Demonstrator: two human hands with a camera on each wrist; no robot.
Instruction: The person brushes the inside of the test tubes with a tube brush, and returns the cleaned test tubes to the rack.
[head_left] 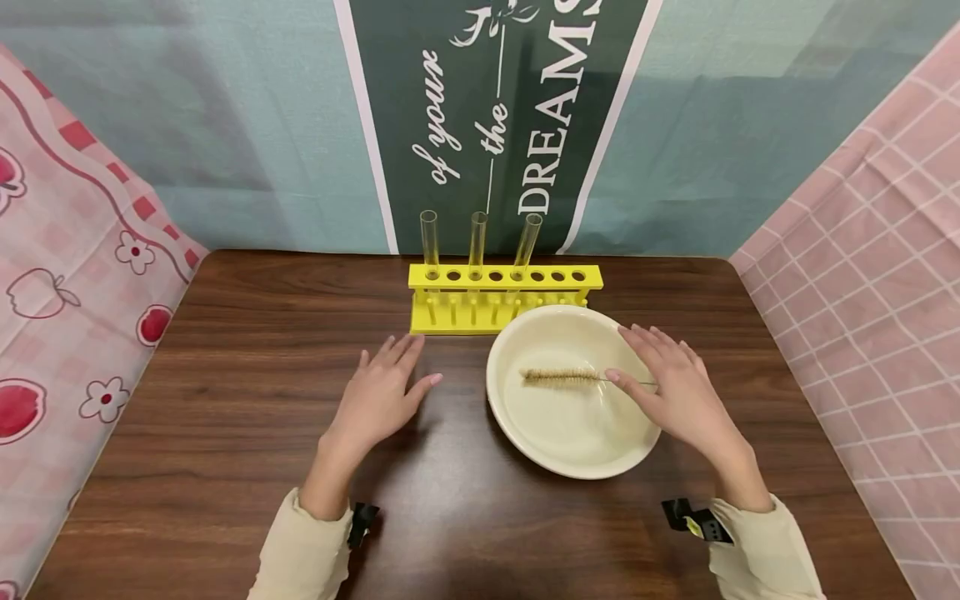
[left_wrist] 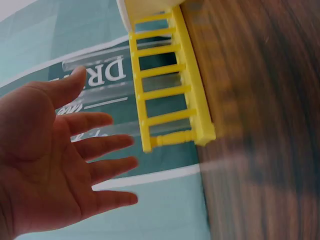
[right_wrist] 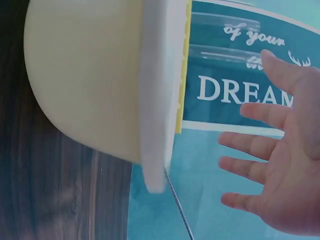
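My left hand (head_left: 380, 392) is held over the table in front of the rack's left end, fingers spread and holding nothing. The yellow test tube rack (head_left: 504, 277) carries three clear glass tubes, the right one (head_left: 527, 243) leaning. Over the right rim of a cream bowl (head_left: 577, 442) hovers my right hand (head_left: 671, 387), its fingers extended and nothing in its grasp. A bristled test tube brush (head_left: 561, 377) lies in the bowl. Its twisted wire handle (right_wrist: 178, 205) sticks out past the rim in the right wrist view, partly hidden by the right hand in the head view.
The dark wooden table (head_left: 247, 400) ends at a teal cloth backdrop (head_left: 285, 125) with printed words. A pink fruit-print cloth (head_left: 90, 292) hangs at the left and a pink grid cloth (head_left: 877, 275) at the right. The bowl stands just in front of the rack's right half.
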